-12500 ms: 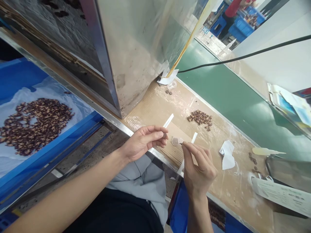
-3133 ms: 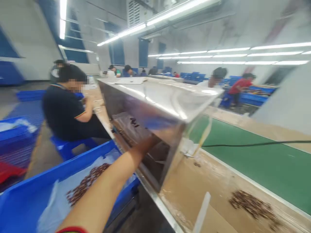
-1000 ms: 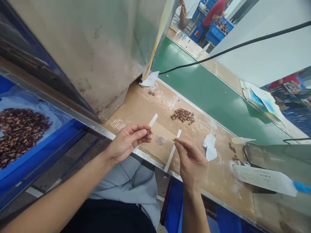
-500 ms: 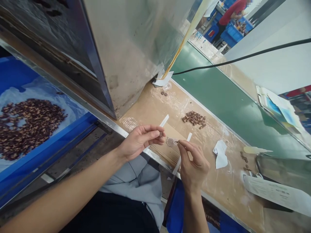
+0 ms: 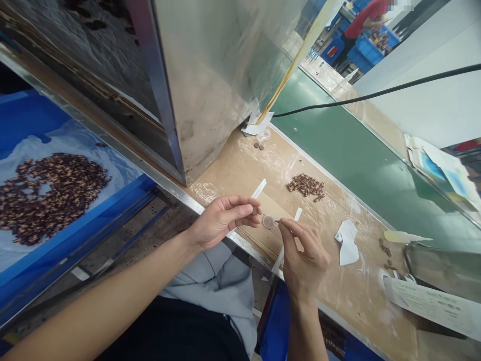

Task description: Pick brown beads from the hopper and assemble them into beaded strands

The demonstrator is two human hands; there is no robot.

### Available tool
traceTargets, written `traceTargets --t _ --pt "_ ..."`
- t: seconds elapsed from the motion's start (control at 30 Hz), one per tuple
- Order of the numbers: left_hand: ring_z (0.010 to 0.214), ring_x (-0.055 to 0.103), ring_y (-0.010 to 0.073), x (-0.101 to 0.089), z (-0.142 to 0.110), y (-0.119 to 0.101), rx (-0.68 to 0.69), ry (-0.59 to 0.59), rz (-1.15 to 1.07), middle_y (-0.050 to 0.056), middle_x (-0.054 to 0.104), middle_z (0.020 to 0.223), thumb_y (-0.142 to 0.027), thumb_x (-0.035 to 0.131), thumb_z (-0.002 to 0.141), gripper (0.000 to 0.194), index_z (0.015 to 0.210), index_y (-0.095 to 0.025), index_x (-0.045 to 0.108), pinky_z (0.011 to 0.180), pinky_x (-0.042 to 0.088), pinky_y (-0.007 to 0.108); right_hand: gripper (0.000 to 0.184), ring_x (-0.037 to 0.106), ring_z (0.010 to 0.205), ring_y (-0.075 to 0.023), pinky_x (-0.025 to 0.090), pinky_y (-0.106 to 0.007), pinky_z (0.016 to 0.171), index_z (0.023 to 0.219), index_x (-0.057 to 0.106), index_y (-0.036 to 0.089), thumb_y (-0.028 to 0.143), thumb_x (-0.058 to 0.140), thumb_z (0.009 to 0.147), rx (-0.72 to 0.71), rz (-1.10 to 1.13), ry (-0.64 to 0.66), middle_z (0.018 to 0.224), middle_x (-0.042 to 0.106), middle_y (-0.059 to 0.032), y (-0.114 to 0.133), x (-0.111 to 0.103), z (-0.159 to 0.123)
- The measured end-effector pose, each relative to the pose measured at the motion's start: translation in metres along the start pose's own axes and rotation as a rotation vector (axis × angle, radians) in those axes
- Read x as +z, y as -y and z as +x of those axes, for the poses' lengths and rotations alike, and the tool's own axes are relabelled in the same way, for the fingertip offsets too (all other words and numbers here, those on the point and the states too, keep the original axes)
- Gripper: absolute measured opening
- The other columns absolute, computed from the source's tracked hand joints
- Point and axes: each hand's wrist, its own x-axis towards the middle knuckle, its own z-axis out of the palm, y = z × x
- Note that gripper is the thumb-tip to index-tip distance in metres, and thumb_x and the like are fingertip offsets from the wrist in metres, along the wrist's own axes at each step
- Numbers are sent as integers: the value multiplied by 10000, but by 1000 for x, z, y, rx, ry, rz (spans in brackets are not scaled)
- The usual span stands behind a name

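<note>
My left hand (image 5: 230, 219) is closed above the near edge of the workbench, thumb against fingertips. What it pinches, if anything, is too small to make out. Opposite it, my right hand (image 5: 306, 249) pinches a tiny dark piece (image 5: 278, 221) between thumb and forefinger. A clear round disc (image 5: 268, 222) shows in the gap between the hands, close to the right fingertips. Beneath them is a flat piece of brown cardboard (image 5: 271, 204) flanked by two white strips (image 5: 259, 188). Beyond it is a heap of small brown-and-copper parts (image 5: 306, 186).
A tall metal cabinet (image 5: 214, 75) rises at the left of the bench. A blue tray (image 5: 124, 198) of similar small parts sits lower left. A green belt (image 5: 338, 135) runs behind. White scrap (image 5: 347, 243), a clear bin (image 5: 439, 260) and a black cable (image 5: 376, 95) are at right.
The whole view has shifted slightly, so the bench and its things appear a little further right. Both hands keep nearly the same pose and spacing.
</note>
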Motion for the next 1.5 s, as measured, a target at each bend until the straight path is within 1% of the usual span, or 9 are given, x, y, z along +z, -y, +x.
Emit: traceTargets --t 0.2,0.6,0.7,0.8,0.87,1.0,1.17,1.33,1.5 --pt "966 876 195 1 0 -1 -4 8 17 97 920 1072 -347 1038 985 279 1182 -164 961 1036 708 345 103 824 995 -293 649 -448 930 1203 937 309 300 836 1182 17 23 -2 1105 908 -52 3 1 0" --pt "951 864 170 3 -1 -3 -8 -13 2 75 911 1104 -323 1061 960 281 1176 -175 960 1009 710 312 92 824 989 -281 650 -440 931 1186 931 306 275 845 1174 10 36 -19 1099 907 -44 6 0 0" --pt "953 865 183 5 -4 -2 -30 -16 47 84 912 1087 -326 1039 982 244 1160 -178 961 1015 708 326 70 847 1010 -298 667 -454 948 1157 940 302 345 886 1149 145 109 -76 1103 911 -55 13 -4 -1" --pt "966 866 193 6 -10 2 -54 -14 83 102 921 1124 -348 1012 1007 223 1150 -183 963 1017 710 329 162 867 1033 -319 690 -468 962 1157 941 278 434 918 1117 329 203 -135 1125 912 -80 17 -7 -2" --pt "973 868 196 7 -14 6 -66 -23 95 109 924 1127 -366 996 1024 231 1165 -186 965 1019 714 324 193 867 1051 -318 689 -462 971 1165 938 272 456 920 1110 364 226 -144 1143 912 -85 17 -7 -3" --pt "957 869 189 9 -19 10 -95 -28 86 94 917 1040 -373 1019 1005 245 1163 -192 971 1000 718 301 155 859 1054 -302 674 -442 961 1164 935 281 427 901 1125 315 204 -93 1142 908 -73 12 -7 -5" --pt "953 863 178 13 -19 9 -105 -55 53 87 907 1043 -351 1040 987 267 1183 -184 968 976 719 286 122 858 1053 -295 688 -427 924 1148 936 285 378 857 1159 241 139 -56 1139 904 -77 11 -6 -7" --pt "992 862 176 15 -18 12 -122 -52 25 103 917 1174 -312 1036 991 248 1182 -173 961 998 716 293 54 870 1026 -311 710 -471 952 1147 918 282 324 887 1133 175 149 -199 1109 904 -71 16 -7 -5" --pt "946 856 152 18 -18 15 -143 -32 -33 86 915 1121 -324 1047 987 259 1181 -174 963 945 717 246 98 863 1026 -294 698 -433 926 1137 933 286 338 853 1158 218 168 -108 1127 904 -72 16 -7 -4"
